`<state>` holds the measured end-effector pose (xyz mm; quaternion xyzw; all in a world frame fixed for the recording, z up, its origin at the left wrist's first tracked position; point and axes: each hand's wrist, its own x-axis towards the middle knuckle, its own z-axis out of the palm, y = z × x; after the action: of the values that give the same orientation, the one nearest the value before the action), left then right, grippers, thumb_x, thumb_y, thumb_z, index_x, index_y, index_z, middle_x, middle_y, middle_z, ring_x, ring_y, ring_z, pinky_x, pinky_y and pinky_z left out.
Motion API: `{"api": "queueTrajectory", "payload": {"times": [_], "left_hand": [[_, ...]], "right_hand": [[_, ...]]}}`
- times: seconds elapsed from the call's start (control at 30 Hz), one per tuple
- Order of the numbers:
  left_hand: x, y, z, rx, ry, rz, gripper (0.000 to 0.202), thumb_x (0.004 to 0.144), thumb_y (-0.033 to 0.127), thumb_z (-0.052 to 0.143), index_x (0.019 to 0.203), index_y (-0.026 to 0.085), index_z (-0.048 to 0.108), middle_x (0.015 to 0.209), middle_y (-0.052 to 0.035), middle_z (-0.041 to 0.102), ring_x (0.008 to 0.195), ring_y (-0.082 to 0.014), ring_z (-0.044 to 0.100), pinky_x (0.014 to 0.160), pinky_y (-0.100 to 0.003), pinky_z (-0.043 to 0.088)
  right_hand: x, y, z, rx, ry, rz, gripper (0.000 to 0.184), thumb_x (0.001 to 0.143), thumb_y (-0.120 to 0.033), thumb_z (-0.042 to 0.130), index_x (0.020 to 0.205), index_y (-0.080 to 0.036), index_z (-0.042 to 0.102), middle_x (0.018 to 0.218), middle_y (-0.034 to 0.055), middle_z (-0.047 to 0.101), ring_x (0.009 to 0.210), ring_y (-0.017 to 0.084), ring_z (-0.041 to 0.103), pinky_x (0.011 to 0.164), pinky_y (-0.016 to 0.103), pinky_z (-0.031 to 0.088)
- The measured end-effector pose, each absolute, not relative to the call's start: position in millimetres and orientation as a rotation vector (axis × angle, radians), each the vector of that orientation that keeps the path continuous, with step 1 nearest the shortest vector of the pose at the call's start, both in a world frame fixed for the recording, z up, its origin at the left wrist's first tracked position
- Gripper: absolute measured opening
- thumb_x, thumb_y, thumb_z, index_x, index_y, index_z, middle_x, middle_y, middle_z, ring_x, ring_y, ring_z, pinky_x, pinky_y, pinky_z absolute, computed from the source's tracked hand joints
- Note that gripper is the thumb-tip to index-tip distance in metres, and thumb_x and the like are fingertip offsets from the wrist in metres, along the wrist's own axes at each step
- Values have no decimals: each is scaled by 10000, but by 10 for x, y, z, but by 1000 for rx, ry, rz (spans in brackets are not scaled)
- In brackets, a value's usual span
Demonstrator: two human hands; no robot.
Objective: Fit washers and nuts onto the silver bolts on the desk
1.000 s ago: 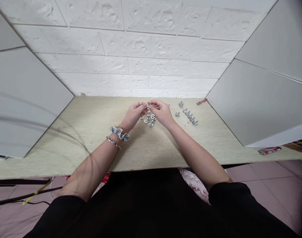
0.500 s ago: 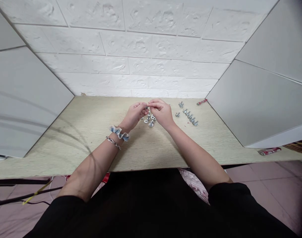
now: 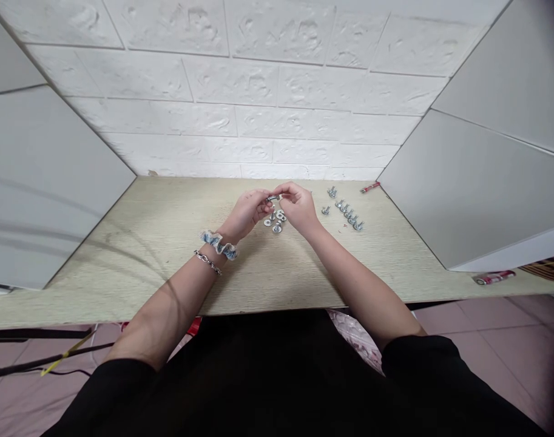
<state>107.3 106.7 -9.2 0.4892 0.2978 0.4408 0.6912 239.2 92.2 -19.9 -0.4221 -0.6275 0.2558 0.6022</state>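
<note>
A small silver bolt (image 3: 272,198) is held level above the table, between the fingertips of both hands. My left hand (image 3: 249,212) pinches its left end. My right hand (image 3: 298,206) is closed at the other end, thumb and forefinger bent around it; the exact contact is partly hidden. On the table just below my hands lie loose metal parts: a flat washer (image 3: 268,223), a bolt standing in a washer (image 3: 277,227), and more washers (image 3: 281,215). My left wrist wears a scrunchie and a chain bracelet.
Right of my hands stands a slanting row of bolts with washers (image 3: 349,213), with a single one (image 3: 326,210) beside it and more (image 3: 332,192) behind. A red battery (image 3: 370,187) lies by the right panel (image 3: 486,182), another (image 3: 494,277) near the front edge. A white brick-patterned wall (image 3: 258,115) closes the back.
The fingers of my right hand have spread slightly and shifted right, so more of the bolt shows between the hands. My left hand stays nearly in place. The parts on the table have not moved.
</note>
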Motion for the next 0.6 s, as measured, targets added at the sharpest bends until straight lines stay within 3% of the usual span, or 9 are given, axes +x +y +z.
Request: {"api": "queueTrajectory", "payload": {"times": [0.17,0.27,0.43,0.6], "left_hand": [[1075,1070,-103,1071,687,1037,74,783,168,558,795,117,612,640,9,539,576,-53,516,665,-186,471],[1078,1081,-109,1059,723,1064,87,782,188,571,796,122,626,638,6,549,574,-57,522,674,-194,475],[1085,1087,-108,1118,736,1070,157,794,230,585,861,118,672,624,-2,567,594,-57,532,658,-178,449],[1078,1090,-140,1235,729,1080,198,786,264,611,905,129,696,618,-6,580,605,-66,534,610,-181,420]], "right_hand": [[2450,937,-159,-983,-1331,662,174,670,-159,443,755,-197,589,823,4,628,873,155,568,850,316,450],[2455,939,-145,-1057,-1250,608,123,754,-279,469,684,-202,534,754,1,590,811,143,551,788,284,449],[2430,901,-140,-1277,-1267,703,546,800,-644,416,470,-209,396,455,-13,415,499,115,448,564,265,402],[2405,872,-120,-1349,-1306,829,670,758,-763,336,369,-218,351,337,-11,349,392,105,397,501,270,374]]}}
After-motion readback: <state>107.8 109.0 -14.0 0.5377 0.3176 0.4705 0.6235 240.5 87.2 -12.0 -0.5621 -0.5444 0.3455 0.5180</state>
